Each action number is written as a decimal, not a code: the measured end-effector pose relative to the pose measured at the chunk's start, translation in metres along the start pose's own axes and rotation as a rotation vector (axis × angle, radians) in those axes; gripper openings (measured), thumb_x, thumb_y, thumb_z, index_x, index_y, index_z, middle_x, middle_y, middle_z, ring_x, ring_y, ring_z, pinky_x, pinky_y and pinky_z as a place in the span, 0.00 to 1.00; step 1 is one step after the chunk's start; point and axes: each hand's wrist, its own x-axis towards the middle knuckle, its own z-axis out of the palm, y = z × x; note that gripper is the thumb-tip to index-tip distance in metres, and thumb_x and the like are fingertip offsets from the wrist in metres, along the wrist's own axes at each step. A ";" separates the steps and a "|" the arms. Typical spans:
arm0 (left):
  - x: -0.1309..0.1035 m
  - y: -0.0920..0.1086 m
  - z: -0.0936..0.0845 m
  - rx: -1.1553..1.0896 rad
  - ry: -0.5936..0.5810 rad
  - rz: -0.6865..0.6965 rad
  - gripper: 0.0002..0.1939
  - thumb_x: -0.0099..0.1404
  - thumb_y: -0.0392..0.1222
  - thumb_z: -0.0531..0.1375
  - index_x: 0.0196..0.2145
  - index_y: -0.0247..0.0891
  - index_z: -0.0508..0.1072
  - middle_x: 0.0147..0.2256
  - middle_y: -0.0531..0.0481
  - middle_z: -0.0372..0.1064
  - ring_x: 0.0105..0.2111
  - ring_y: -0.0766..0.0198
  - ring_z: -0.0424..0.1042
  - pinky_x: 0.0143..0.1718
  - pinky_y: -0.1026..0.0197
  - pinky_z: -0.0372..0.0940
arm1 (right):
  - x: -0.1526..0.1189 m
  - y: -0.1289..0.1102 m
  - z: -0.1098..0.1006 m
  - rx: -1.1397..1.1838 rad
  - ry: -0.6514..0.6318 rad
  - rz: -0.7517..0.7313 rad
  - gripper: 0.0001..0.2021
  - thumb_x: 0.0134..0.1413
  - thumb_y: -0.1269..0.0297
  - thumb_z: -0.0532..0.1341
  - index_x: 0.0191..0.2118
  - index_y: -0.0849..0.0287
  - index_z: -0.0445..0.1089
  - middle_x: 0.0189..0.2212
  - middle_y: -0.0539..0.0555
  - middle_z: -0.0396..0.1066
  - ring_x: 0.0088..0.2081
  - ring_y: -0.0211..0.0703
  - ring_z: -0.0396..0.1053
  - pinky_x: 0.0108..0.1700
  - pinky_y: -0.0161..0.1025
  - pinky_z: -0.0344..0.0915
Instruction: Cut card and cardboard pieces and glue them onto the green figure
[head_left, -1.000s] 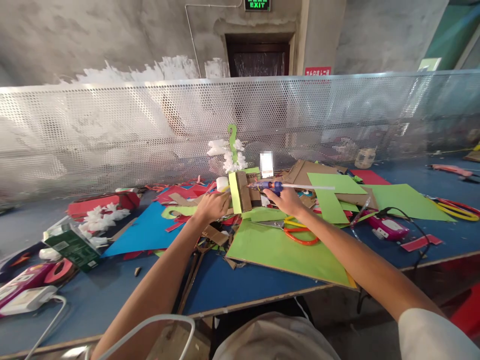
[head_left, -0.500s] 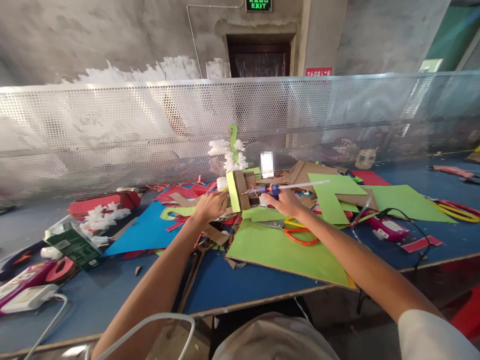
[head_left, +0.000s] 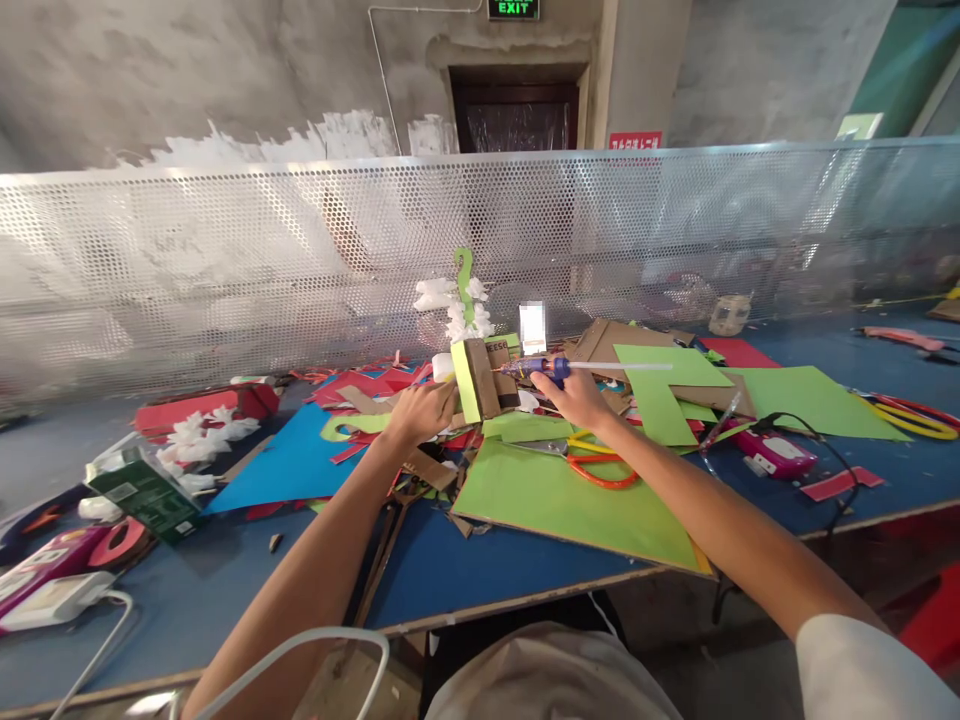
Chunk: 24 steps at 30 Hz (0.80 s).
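Near the middle of the frame, the left hand (head_left: 424,408) holds a small cardboard box (head_left: 489,382) by its left side, the fingers bent close together against it; the fingertips are hidden. The box tilts slightly, its bright green side facing left. The right hand (head_left: 579,398) has its fingers wrapped around a blue glue gun (head_left: 551,371), whose tip points left at the brown face of the box; whether it touches is too small to tell. A clear glue stick (head_left: 619,366) juts from the back.

Just above the box, a green paper hook (head_left: 464,268) rises among white flowers (head_left: 466,318), with a lit phone (head_left: 532,330) to their right. Below the right hand, scissors (head_left: 592,460) lie on a green sheet (head_left: 570,520). A blue sheet (head_left: 285,460) lies left of centre on the desk (head_left: 465,575).
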 end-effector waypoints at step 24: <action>-0.002 -0.004 -0.002 -0.026 0.013 -0.052 0.22 0.78 0.47 0.42 0.44 0.40 0.74 0.42 0.41 0.80 0.40 0.50 0.79 0.35 0.56 0.62 | -0.006 -0.005 0.002 0.095 -0.241 0.039 0.23 0.64 0.38 0.56 0.34 0.55 0.67 0.23 0.48 0.70 0.26 0.41 0.67 0.31 0.38 0.56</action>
